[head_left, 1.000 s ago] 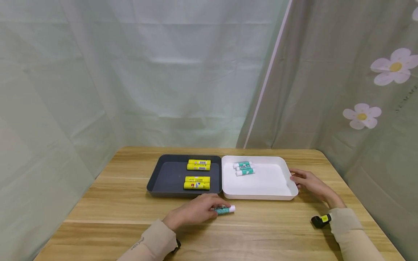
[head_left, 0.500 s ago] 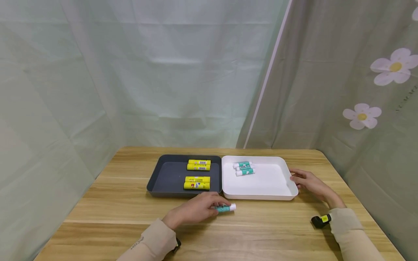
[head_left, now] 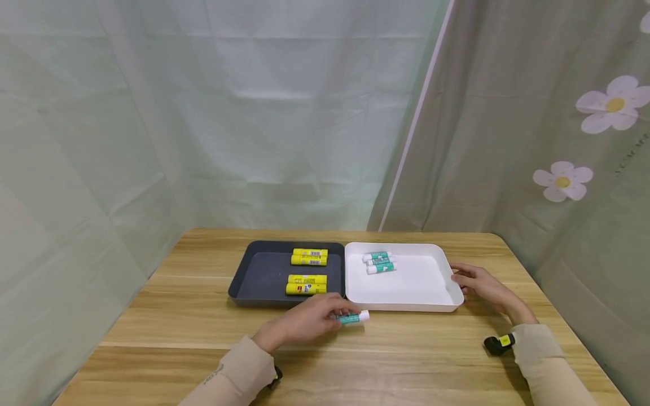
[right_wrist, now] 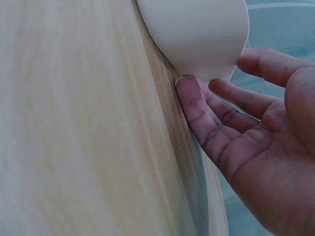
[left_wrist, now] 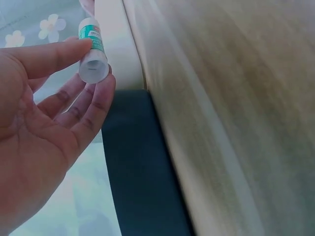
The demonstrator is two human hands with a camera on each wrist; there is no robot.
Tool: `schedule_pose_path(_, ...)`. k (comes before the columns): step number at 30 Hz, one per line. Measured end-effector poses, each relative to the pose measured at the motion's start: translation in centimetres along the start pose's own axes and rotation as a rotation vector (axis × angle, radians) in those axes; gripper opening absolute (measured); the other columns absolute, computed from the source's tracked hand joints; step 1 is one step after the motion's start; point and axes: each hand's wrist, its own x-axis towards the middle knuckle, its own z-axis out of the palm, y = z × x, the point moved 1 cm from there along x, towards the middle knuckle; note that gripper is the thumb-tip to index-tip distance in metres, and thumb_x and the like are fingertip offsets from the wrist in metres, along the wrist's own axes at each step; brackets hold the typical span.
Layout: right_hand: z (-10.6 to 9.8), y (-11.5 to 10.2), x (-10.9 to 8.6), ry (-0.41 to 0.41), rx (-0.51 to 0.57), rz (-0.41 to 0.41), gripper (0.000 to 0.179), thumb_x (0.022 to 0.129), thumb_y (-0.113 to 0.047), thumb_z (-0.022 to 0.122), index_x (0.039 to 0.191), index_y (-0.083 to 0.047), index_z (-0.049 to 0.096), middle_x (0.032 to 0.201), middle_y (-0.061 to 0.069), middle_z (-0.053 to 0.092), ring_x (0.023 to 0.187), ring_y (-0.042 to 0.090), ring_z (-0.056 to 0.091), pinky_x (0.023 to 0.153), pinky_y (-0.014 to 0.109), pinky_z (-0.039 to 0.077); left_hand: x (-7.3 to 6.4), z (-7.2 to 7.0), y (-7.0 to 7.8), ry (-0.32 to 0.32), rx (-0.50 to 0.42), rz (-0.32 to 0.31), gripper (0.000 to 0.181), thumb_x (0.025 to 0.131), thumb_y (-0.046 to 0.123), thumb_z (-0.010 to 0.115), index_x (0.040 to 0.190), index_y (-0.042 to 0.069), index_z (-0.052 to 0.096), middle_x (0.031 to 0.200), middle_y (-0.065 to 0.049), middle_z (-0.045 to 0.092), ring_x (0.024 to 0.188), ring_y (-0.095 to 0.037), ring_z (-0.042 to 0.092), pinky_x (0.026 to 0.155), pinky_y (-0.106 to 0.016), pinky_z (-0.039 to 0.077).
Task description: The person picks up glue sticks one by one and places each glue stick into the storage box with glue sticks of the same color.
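Note:
In the head view my left hand (head_left: 312, 320) pinches a green-and-white glue stick (head_left: 350, 319) just in front of the trays. The left wrist view has the glue stick (left_wrist: 92, 49) between thumb and fingertips, its clear end facing the camera. My right hand (head_left: 484, 286) is at the right side of the white tray (head_left: 416, 304). Fairly straight fingers (right_wrist: 194, 101) touch the tray's outer corner (right_wrist: 202, 44) in the right wrist view. Several green-and-white glue sticks (head_left: 381, 268) lie at the left inside the white tray.
A dark grey tray (head_left: 264, 276) stands against the white tray's left side, with several yellow glue sticks (head_left: 306, 288) lying in two pairs. Both trays sit on a wooden table (head_left: 406, 361). Curtains (head_left: 284, 141) hang behind and at the sides.
My left hand has moved slightly forward and right with the glue stick, nearer the white tray's front edge. The right hand and both trays have stayed in place.

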Motion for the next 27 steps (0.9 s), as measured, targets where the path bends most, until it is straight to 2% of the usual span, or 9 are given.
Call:
schedule_pose_path(8, -0.1, 0.1, 0.0, -0.004, 0.004, -0.003, 0.068, 0.108, -0.025, 0.058, 0.158, 0.011, 0.029, 0.143, 0.033, 0.050, 0.105, 0.016, 0.060, 0.085, 0.026, 0.054, 0.4, -0.6, 0.1, 0.034, -0.017, 0.005, 0.044, 0.099, 0.002, 0.065, 0.133, 0.029, 0.071, 0.116, 0.012, 0.064, 0.097, -0.008, 0.056, 0.087, -0.026, 0.050)
schedule_pose_path(14, -0.1, 0.1, 0.0, -0.004, 0.004, -0.005, 0.067, 0.108, -0.024, 0.057, 0.158, 0.011, 0.029, 0.142, 0.033, 0.051, 0.104, 0.015, 0.061, 0.085, 0.026, 0.054, 1.0, -1.8, 0.3, 0.060, 0.009, 0.046, 0.041, 0.099, 0.002, 0.067, 0.132, 0.025, 0.071, 0.113, 0.009, 0.063, 0.100, -0.008, 0.058, 0.086, -0.027, 0.051)
schedule_pose_path(21, -0.1, 0.0, -0.1, -0.008, 0.005, -0.006, 0.069, 0.108, -0.026, 0.058, 0.158, 0.012, 0.028, 0.143, 0.033, 0.050, 0.104, 0.015, 0.060, 0.085, 0.026, 0.054, 1.9, -3.5, 1.2, 0.048, 0.048, 0.065, 0.039, 0.100, 0.003, 0.066, 0.134, 0.022, 0.070, 0.116, 0.004, 0.064, 0.097, -0.010, 0.058, 0.083, -0.027, 0.051)
schedule_pose_path(27, -0.1, -0.1, -0.2, -0.009, 0.008, -0.008, 0.069, 0.108, -0.026, 0.058, 0.158, 0.011, 0.028, 0.142, 0.032, 0.052, 0.103, 0.015, 0.060, 0.085, 0.026, 0.054, 2.8, -4.3, 1.7, 0.041, 0.054, 0.084, 0.041, 0.098, 0.000, 0.065, 0.134, 0.018, 0.070, 0.126, -0.004, 0.066, 0.100, -0.016, 0.057, 0.084, -0.030, 0.049)
